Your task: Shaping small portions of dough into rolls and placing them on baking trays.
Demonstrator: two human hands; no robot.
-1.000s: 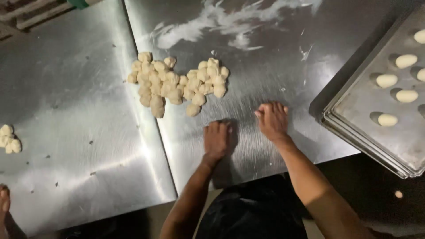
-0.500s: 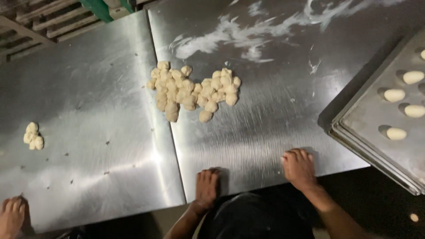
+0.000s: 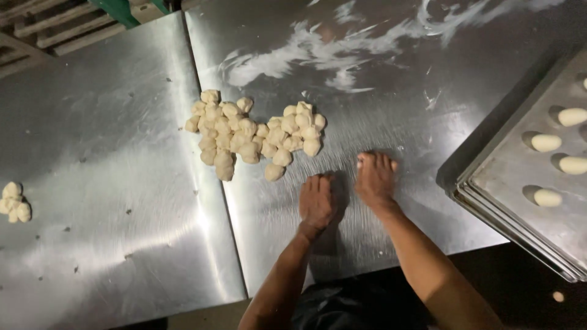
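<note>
My left hand point(image 3: 316, 201) lies palm down on the steel table point(image 3: 122, 122), fingers together, just below a pile of several small dough pieces point(image 3: 254, 134). Beside it to the right, my right hand point(image 3: 374, 177) also presses palm down on the table, fingers slightly curled. Anything under either palm is hidden. The nearest loose dough piece point(image 3: 274, 172) sits a short way up and left of my left hand.
A stack of metal baking trays point(image 3: 520, 177) at the right holds several shaped dough ovals point(image 3: 547, 197). A small dough clump point(image 3: 13, 201) lies at the far left. Flour streaks point(image 3: 342, 49) mark the table's far side. The table's front edge is close to my body.
Both hands have slid forward from the table's front edge toward the dough pile, still palm down. A second person's hand at the lower left is no longer in view.
</note>
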